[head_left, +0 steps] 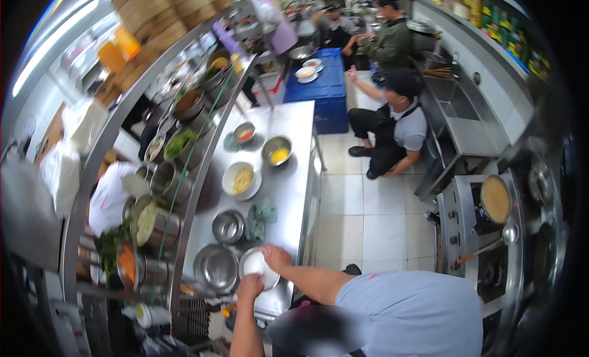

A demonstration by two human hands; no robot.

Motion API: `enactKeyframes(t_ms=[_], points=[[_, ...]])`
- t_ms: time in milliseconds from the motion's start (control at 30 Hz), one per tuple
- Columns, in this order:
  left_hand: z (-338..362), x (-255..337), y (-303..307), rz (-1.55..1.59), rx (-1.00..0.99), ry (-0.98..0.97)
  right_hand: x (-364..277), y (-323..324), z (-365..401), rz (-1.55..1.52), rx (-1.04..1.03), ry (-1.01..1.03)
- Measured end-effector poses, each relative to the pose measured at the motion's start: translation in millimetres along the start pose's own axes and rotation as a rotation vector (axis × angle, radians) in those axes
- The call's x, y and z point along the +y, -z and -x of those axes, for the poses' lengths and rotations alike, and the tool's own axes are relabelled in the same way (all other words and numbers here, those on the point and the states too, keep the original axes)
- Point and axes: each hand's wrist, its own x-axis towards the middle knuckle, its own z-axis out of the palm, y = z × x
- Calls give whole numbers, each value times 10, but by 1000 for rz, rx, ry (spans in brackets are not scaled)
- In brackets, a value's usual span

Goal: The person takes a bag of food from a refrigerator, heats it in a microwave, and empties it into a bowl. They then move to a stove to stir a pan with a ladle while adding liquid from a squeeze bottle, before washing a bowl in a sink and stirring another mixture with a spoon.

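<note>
My left hand (250,286) is closed on the near left rim of a white bowl (259,270) at the end of the steel table (283,225). On the bowl's far right rim, my right hand (276,259) grips with its fingers bent over the edge. A wide steel bowl (216,268) stands just left of the white one. Behind these are a smaller steel bowl (229,227) and a crumpled green cloth (262,219). Farther up the table are a white bowl of pale yellow food (242,181), a steel bowl with yellow contents (277,151) and a small bowl (244,133).
A steel shelf (202,191) with containers of cut vegetables runs along the left. At right, a stove (457,234) bears a pan (495,198) and a ladle (509,235). A person (399,127) sits low in the tiled aisle (383,234); others stand behind a blue chest (328,90).
</note>
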Motion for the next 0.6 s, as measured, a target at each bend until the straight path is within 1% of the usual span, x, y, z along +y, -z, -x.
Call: enactKeyframes(t_ms=[33, 67, 100, 133, 167, 200, 233, 267, 333, 400, 467, 500, 533, 600], points=[[46, 54, 13, 27, -4, -10, 24, -10, -23, 1, -47, -4], [150, 233, 115, 55, 4, 68, 25, -11, -31, -14, -25, 19], [223, 340, 161, 88, 11, 124, 30, -14, -33, -37, -50, -24], [232, 252, 58, 133, 42, 61, -7, 9, -22, 0, -32, -50], [258, 199, -1, 153, 42, 61, 19, -28, -37, -25, -15, -52], [353, 312, 102, 172, 56, 104, 16, -15, -40, -5, -23, -45], [382, 225, 27, 201, 97, 101, -9, 13, -32, -3, -26, -38], [459, 310, 147, 236, 91, 141, -38, 48, -21, -10, -9, -32], [461, 157, 106, 272, 138, 115, -55, 58, -7, -15, 28, -19], [496, 332, 446, 138, 104, 199, -93, 127, -10, 30, -51, -67], [459, 400, 650, -39, 40, 285, -94, 117, -14, 17, -36, -45], [483, 511, 823, -155, 32, 246, -94, 118, -6, -2, -9, -22], [442, 515, 846, -152, 32, 250, -95, 122, 8, 0, -12, -21], [366, 546, 905, -407, 98, 165, -112, 139, 6, -2, -16, -32]])
